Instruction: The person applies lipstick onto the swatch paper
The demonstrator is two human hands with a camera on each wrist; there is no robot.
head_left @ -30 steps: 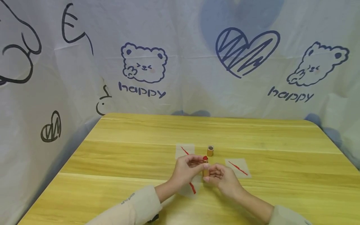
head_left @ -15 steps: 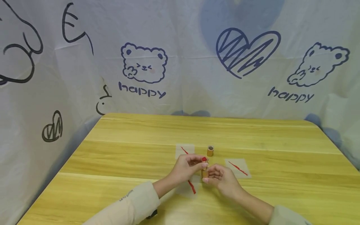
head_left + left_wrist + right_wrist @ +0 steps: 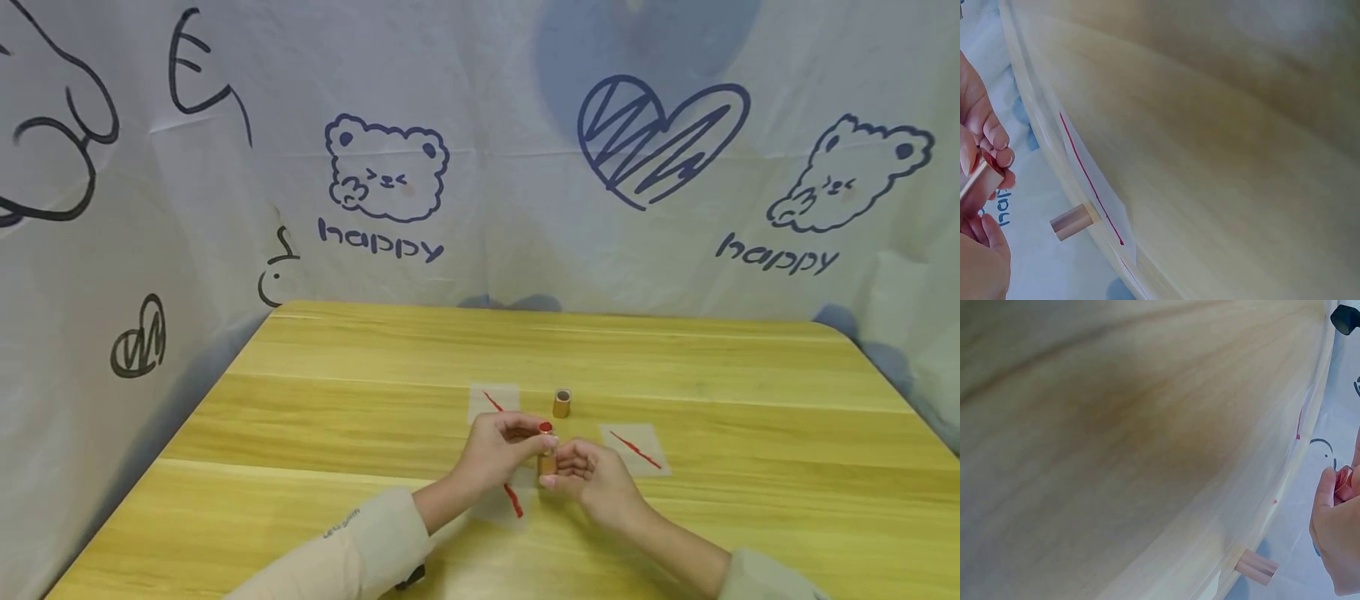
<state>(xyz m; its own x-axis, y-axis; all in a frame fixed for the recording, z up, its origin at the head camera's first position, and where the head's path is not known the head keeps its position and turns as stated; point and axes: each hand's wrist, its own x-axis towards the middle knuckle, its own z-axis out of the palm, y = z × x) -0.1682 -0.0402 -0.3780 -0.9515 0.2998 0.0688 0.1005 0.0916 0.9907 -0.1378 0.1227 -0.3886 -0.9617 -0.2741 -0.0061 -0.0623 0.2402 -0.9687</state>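
Note:
A lipstick [image 3: 547,462] with an orange-gold case stands upright between my hands above the table. Its red tip shows just above the top rim of the case. My left hand [image 3: 491,450] pinches the upper part of the case between thumb and fingers. Lower down, my right hand [image 3: 603,487] holds the base with thumb and curled fingers. The wrist views catch the lipstick [image 3: 984,187] only at the edge of the picture. Behind the hands, the lipstick's cap [image 3: 562,403] stands apart on the table, its hollow end up.
Three thin paper squares, each with a red stroke, lie on the wooden table [image 3: 375,350]: one at the back left [image 3: 483,400], one at the right [image 3: 645,458] and one partly under my left hand [image 3: 495,508]. A white cloth with drawings hangs behind.
The red tip has sunk lower into the case. Both hands stay in nearly the same place, and the cap and papers have not moved.

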